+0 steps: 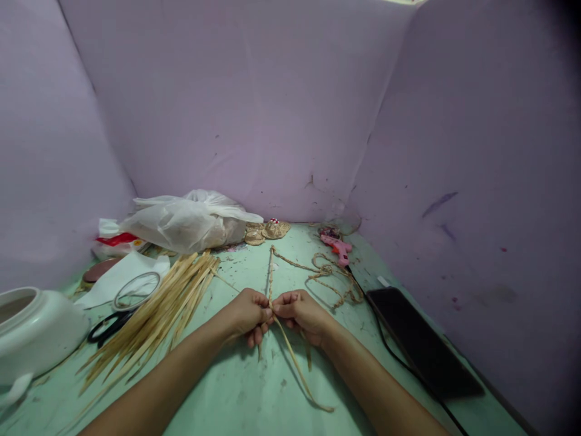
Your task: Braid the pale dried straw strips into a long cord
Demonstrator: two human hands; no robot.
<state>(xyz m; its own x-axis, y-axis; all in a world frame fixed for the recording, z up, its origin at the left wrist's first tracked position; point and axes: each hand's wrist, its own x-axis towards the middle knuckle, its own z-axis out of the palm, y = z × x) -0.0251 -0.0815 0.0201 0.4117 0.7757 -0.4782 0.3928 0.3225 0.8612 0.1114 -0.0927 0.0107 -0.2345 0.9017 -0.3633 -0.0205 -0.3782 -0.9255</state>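
Note:
My left hand [254, 315] and my right hand [302, 315] meet at the middle of the table, fingers pinched on the working end of a braid [271, 275] of dried straw-coloured fibre. From there the braid runs straight away from me, bends at the far end, and trails right into a loose tangle of braided cord [333, 275]. A long loose strand [295, 360] comes out below my fingers and curves right toward me. Shorter strand ends hang under each hand. To the left of my left hand lies a fanned bundle of dried strips [158, 315].
Black-handled scissors [109, 327], a clear ring [137, 289] and a white teapot [40, 333] sit left. Behind are a white plastic bag [186, 221] and small woven hats [276, 230]. At right are a pink glue gun [337, 249], its black cord and a dark flat device [422, 342]. Walls enclose the table.

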